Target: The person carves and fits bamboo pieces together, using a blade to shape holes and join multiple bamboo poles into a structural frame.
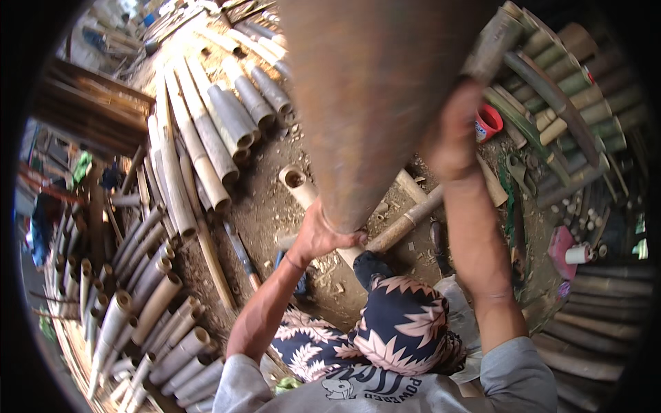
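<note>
A thick brown bamboo pole (375, 103), blurred and very close, rises from between my knees past the top of the view. Its lower end narrows toward my left hand (325, 235), which grips it with the thumb across the front. Higher up, my right hand (454, 138) is pressed around the pole's right side; its fingers are smeared and partly hidden behind it. Beneath the pole lies a pale bamboo tube (301, 189) with a hole near its far end. Another bamboo piece (407, 219) slants off to the right of my left hand.
Cut bamboo tubes (200, 131) lie in rows at the far left, with more stacked near left (162, 310) and right (585, 103). A long knife (241, 253) lies left of my leg. A red container (487, 124) stands beyond my right hand. Shavings litter the ground.
</note>
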`<act>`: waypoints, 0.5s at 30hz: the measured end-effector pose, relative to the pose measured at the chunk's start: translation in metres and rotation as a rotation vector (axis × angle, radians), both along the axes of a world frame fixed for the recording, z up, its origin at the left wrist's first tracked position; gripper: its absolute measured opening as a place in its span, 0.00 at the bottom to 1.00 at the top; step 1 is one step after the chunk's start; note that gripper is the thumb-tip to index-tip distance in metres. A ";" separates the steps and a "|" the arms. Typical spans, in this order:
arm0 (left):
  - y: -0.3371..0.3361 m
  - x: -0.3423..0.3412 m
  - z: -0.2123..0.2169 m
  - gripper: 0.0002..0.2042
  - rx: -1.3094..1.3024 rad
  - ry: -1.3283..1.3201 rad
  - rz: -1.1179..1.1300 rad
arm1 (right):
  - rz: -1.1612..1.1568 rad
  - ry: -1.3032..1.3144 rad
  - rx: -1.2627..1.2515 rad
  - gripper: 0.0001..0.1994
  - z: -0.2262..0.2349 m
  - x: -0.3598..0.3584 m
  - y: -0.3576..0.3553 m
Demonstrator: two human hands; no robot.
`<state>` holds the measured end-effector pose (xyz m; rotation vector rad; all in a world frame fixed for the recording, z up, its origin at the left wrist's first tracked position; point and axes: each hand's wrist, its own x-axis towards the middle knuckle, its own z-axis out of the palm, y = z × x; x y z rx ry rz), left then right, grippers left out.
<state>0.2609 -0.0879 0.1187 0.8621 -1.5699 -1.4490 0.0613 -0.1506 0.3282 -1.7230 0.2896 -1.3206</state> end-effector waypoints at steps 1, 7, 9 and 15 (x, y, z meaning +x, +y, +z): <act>0.007 0.009 0.010 0.40 -0.132 -0.170 0.031 | -0.019 -0.025 0.055 0.42 -0.031 0.003 -0.006; 0.025 -0.021 0.020 0.45 -0.262 -0.242 0.112 | -0.102 0.122 0.529 0.50 -0.220 -0.031 0.034; 0.032 -0.035 0.013 0.47 -0.160 -0.141 0.169 | 0.013 0.081 0.586 0.52 -0.258 -0.035 0.054; 0.042 -0.012 0.006 0.55 -0.291 -0.143 0.269 | -0.332 -0.080 0.055 0.50 -0.279 0.019 0.093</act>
